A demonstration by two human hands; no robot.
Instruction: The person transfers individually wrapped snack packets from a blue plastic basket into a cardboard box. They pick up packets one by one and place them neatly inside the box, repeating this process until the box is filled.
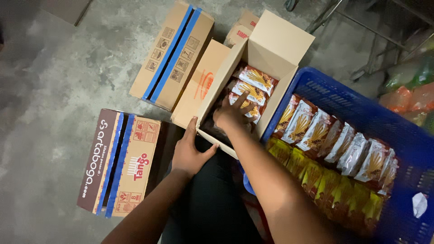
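Head view
Left hand (190,156): rests on the near rim of the open carton (275,43); fingers together and laid flat along the cardboard edge, thumb apart, holding nothing else.
Right hand (231,115): inside the carton; fingers spread over the top snack packets (253,80), touching them, not closed on one.
Packet position: directly under and just beyond the right fingers, stacked in the carton.
Handling: judged light, soft, crinkly foil, somewhat slippery, with brittle contents; grip at the flat sides or the sealed end, without squeezing.
Blue crate (375,119): right of the right fingers, holding rows of similar packets.
Taped cartons (172,56): on the floor (54,81), left of the left fingers.
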